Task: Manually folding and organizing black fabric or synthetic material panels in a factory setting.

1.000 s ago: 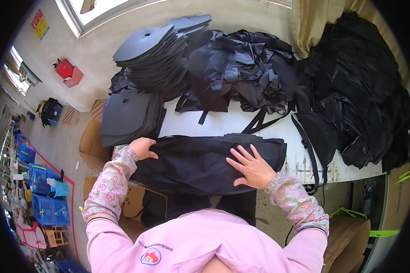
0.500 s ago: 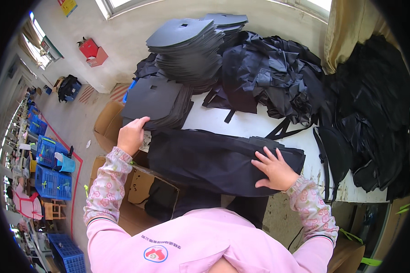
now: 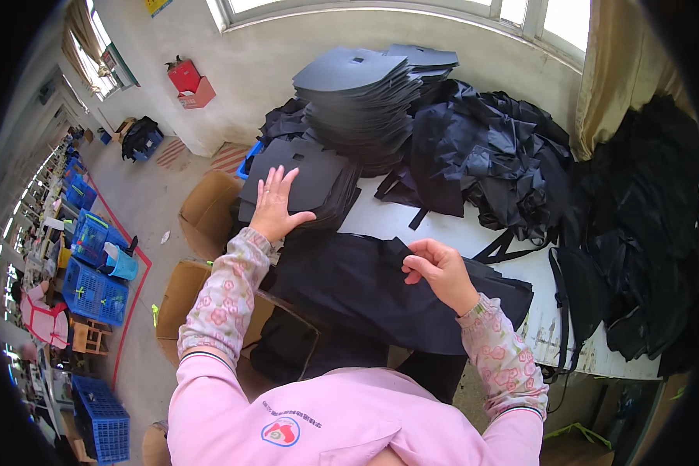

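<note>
Left hand (image 3: 276,206) lay flat, fingers spread, on the panel stack (image 3: 303,182); right hand (image 3: 436,268) fingers pinched the black bag (image 3: 349,291).

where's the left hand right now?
In the head view, the left hand lies flat, fingers spread, on the lower stack of dark stiff panels at the table's left end, just beyond the black fabric piece that the right hand pinches.
</note>
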Motion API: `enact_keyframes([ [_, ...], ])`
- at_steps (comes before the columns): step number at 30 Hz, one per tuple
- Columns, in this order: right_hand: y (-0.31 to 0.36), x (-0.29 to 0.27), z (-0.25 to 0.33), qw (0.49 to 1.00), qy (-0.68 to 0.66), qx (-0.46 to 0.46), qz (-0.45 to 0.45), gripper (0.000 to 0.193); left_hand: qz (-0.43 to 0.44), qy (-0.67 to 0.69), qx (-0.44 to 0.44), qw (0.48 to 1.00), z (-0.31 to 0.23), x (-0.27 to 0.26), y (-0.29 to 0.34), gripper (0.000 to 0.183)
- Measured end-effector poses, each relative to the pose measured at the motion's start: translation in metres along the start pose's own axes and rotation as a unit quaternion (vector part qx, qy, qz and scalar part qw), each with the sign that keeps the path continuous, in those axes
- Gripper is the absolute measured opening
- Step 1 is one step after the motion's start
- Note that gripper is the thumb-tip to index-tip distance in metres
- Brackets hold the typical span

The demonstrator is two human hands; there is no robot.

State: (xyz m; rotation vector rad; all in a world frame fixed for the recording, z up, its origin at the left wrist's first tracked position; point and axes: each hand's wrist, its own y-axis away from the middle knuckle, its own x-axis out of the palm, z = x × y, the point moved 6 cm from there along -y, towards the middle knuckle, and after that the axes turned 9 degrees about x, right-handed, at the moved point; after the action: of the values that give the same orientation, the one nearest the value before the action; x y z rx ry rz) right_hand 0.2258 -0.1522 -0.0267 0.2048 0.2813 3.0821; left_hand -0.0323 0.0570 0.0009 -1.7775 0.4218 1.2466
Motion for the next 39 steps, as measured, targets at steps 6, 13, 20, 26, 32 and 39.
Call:
enact_keyframes([
  [6, -0.002, 0.002, -0.005, 0.999, 0.025, 0.012, -0.020, 0.015, 0.109, 0.001, -0.094, 0.990, 0.002, 0.033, 0.001, 0.087],
  [13, -0.008, 0.015, -0.008, 0.999, 0.048, 0.005, 0.005, 0.016, 0.069, 0.030, -0.061, 0.995, 0.003, 0.031, -0.008, 0.062],
  [20, -0.004, 0.013, -0.013, 0.996, 0.072, -0.001, -0.047, 0.017, 0.046, -0.058, -0.017, 0.997, -0.011, 0.039, -0.006, 0.038],
  [26, 0.003, -0.023, -0.009, 0.963, 0.125, -0.124, -0.203, 0.013, -0.076, 0.166, 0.098, 0.978, -0.118, -0.047, -0.013, 0.047],
  [32, 0.013, -0.041, 0.017, 0.924, 0.119, -0.217, -0.290, 0.008, 0.016, 0.299, 0.192, 0.934, -0.203, -0.076, 0.011, 0.061],
  [39, 0.034, -0.054, 0.016, 0.867, 0.210, -0.336, -0.301, 0.009, 0.136, 0.290, 0.351, 0.880, -0.222, -0.065, 0.013, 0.057],
])
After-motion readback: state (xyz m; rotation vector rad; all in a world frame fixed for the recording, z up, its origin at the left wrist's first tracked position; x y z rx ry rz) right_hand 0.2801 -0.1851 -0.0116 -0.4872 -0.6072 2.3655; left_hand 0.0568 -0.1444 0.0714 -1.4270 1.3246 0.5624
